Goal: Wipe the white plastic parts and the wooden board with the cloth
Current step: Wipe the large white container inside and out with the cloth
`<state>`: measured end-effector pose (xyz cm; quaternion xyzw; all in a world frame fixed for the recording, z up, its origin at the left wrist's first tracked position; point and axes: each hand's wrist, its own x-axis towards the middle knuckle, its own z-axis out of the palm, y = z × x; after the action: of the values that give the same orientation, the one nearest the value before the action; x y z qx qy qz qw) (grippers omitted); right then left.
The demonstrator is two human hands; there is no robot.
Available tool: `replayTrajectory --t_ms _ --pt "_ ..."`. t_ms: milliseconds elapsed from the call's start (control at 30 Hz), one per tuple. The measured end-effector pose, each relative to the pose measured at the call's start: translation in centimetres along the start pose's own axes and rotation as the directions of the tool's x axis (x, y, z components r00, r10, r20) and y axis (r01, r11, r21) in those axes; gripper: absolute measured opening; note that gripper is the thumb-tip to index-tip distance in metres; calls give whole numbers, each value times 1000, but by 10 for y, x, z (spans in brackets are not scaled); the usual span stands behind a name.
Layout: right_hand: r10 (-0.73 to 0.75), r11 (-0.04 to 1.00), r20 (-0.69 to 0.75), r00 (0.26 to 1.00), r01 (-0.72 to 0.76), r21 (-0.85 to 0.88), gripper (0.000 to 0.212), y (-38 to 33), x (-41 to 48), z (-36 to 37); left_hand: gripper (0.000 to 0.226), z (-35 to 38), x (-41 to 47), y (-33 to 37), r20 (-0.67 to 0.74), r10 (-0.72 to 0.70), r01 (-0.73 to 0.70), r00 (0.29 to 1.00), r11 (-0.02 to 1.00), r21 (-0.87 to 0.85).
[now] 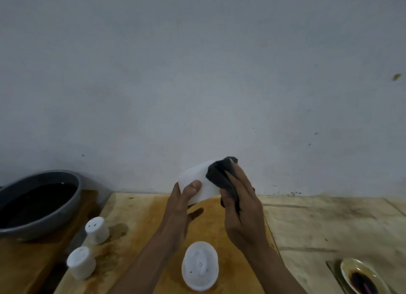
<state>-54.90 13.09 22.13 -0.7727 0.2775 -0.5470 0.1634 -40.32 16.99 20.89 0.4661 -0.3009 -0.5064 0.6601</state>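
Plain grey-white wall [197, 74] fills most of view, few dark specks and one greenish smear [396, 76] far right, dim flat light, pale stained counter [329, 223] with seams meeting the wall base.

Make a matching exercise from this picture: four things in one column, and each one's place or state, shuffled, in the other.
Things:
1. dark cloth
2. grey bowl
3. oval white part
4. small dish

Places or states:
A. lying on the wooden board, nearest the camera
B. bottom right corner, with dark sauce
C. far left, full of dark liquid
D. pressed on a held white part by the right hand

Pairs: 1-D, 2-C, 3-A, 4-B
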Motion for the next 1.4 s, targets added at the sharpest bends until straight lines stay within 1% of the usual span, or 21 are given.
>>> replayTrajectory --t_ms 67,167,233,300,333,367,433,500,567,667,800,867,933,1000,1067,1133,1200,1267,1333,1367,1400 --pt "-58 998 21 998 58 -19 45 -3 6 -3 108 0 1 1 63 -12 13 998 1000 -21" --pt "-94 987 70 993 102 -124 44 -8 7 -4 107 4 1 4 77 40 -33 996 995 -91" --pt "-81 987 81 993 91 -134 43 -13 8 -6 107 5 2 4 71 47 -38 996 992 -123" --pt "-6 998 73 997 10 -64 41 -18 12 -8 111 2 3 4 88 -3 19 996 984 -175" --pt "76 997 70 995 -77 16 39 -21 16 -10 115 0 3 5 100 -46 65 994 977 -202" --pt "177 976 70 982 -184 115 37 -23 20 -13 119 -3 4 6 114 -80 103 990 970 -219" --pt "343 880 97 934 -356 314 33 -26 26 -17 122 -7 5 10 163 -94 129 982 967 -222" --pt "362 843 108 926 -375 386 37 -30 30 -20 121 -7 7 17 214 -74 126 974 962 -242" --pt "314 843 114 943 -332 423 39 -37 31 -21 120 -9 10 24 241 -42 106 970 960 -261" --pt "256 864 147 955 -294 408 34 -42 34 -21 121 -12 15 34 250 1 60 968 970 -235" --pt "361 819 194 912 -409 402 27 -37 43 -18 119 -13 19 37 248 9 49 969 973 -227" --pt "302 893 146 942 -333 303 32 -39 42 -15 118 -9 20 37 232 2 52 973 973 -225" --pt "93 994 117 989 -99 52 38 -40 41 -12 114 -5 22 39 203 33 2 979 985 -171" --pt "-120 973 164 979 148 -177 40 -35 39 -9 99 -4 24 41 196 94 -69 976 988 -135" --pt "-237 937 166 957 271 -220 40 -28 37 -8 94 -5 24 39 217 107 -82 970 989 -123" --pt "-282 940 129 951 301 -160 38 -18 34 -7 100 -5 23 37 204 73 -52 976 993 -104" --pt "-202 977 74 976 206 -49 37 -14 37 -6 114 -4 25 36 172 28 -8 985 993 -115" --pt "18 985 44 999 -25 172 35 -18 46 -7 123 -4 27 36 156 -6 33 988 985 -170" --pt "273 869 89 958 -285 404 27 -23 59 -11 127 -2 29 39 175 -42 74 984 981 -179" --pt "362 810 120 924 -376 450 25 -22 64 -13 128 -1 32 41 181 -45 77 982 982 -172" --pt "397 785 141 907 -415 460 27 -21 67 -13 128 0 34 44 174 -31 60 984 984 -166"
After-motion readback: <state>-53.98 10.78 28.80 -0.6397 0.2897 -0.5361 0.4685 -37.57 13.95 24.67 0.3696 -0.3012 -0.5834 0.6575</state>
